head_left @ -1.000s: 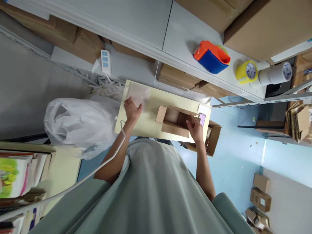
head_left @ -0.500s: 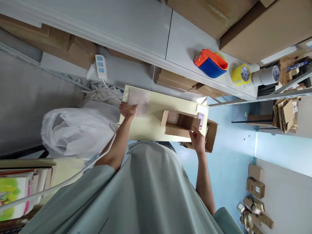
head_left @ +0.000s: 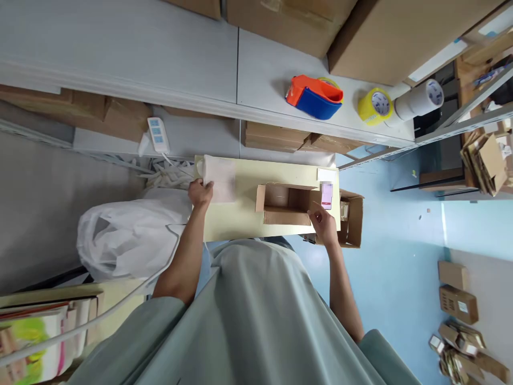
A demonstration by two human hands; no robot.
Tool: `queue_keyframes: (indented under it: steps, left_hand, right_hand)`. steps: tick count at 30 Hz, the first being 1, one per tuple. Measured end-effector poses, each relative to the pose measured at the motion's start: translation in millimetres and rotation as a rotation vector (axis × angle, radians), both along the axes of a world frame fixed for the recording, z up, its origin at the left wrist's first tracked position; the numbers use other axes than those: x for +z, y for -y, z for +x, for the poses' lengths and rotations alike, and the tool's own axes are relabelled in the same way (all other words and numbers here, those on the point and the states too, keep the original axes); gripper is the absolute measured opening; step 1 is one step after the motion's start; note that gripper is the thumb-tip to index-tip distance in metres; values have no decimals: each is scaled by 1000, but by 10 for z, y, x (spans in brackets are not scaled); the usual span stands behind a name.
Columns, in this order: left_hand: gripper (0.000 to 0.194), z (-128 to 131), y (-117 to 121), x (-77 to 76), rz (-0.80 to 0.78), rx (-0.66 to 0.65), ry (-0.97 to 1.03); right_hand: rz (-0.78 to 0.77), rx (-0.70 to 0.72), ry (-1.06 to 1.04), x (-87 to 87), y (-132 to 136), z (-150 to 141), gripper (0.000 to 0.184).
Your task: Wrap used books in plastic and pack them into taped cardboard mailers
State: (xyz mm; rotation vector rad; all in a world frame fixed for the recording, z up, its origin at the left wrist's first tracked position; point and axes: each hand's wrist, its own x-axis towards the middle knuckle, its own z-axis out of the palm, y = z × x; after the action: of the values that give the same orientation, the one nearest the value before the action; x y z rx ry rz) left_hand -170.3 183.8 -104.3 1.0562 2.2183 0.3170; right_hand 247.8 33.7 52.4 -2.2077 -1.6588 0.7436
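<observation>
An open cardboard box [head_left: 286, 216] rests on the pale yellow table [head_left: 244, 227], its flaps raised. My right hand [head_left: 324, 225] is at the box's right end, thumb and fingers pinched on the flap there. A thin whitish packing sheet [head_left: 220, 182] lies at the table's left end, with its left edge curled up. My left hand [head_left: 201, 193] grips the sheet at that left edge, its thumb pointing inward over it. The fingertips of the left hand are partly hidden. A phone [head_left: 326, 195] with a lit screen lies just beyond the box's right end.
A shelf above holds an orange-and-blue tape dispenser [head_left: 315, 97], tape rolls [head_left: 375, 106] and large cartons [head_left: 288, 21]. A power strip [head_left: 158, 135] hangs below. To the left is a white plastic bag [head_left: 132, 230]. Another open carton [head_left: 355, 219] stands right of the table.
The view has shifted a little. The sheet's left edge now curls up beside my left hand. My right hand stays at the box's right end.
</observation>
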Motion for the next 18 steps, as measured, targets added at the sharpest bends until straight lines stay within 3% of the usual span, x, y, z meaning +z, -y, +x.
queue_keyframes:
  steps: [4, 9, 15, 18]
  left_hand:
    - [19, 117, 124, 320, 27, -58, -91]
    - [38, 237, 323, 853, 184, -60, -157]
    - [50, 467, 568, 1601, 421, -98, -180]
    - [47, 677, 664, 1912, 554, -185, -148]
  right_hand:
    - [78, 124, -44, -169, -177, 213, 56]
    - [82, 347, -110, -327, -444, 417, 51]
    - [55, 557, -135, -584, -671, 625, 106]
    - [43, 617, -125, -714, -738, 720, 124]
